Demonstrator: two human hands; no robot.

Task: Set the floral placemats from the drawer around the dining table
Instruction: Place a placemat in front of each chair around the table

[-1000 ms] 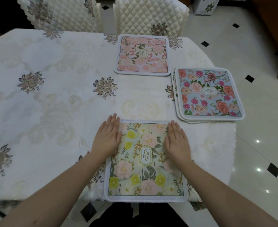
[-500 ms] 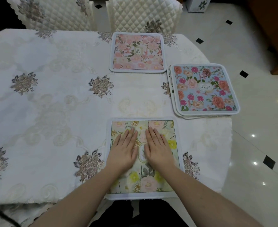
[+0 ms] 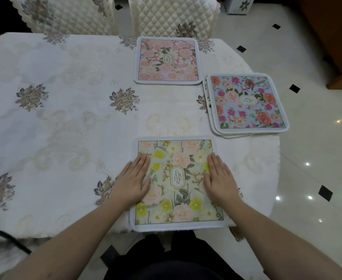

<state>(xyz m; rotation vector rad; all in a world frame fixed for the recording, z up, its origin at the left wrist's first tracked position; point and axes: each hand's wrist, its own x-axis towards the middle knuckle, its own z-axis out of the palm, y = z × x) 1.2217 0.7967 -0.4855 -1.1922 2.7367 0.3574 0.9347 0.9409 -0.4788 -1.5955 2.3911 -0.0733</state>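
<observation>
The yellow placemat (image 3: 178, 184) is laid at the near edge of the table (image 3: 65, 122), its front border just overhanging. It is pressed flat by the left hand (image 3: 134, 181) and the right hand (image 3: 219, 178), fingers straight, nothing grasped. It is judged light, thin and floppy, best lifted by two opposite edges. It is nearly square, so no long axis is plain; its sides run square to the edge, its label lengthwise away from the person.

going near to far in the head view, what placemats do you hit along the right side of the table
yellow and pink floral placemat marked GARDEN under both hands → stack of placemats with a blue floral one on top → pink floral placemat by the quilted cream chair
</observation>
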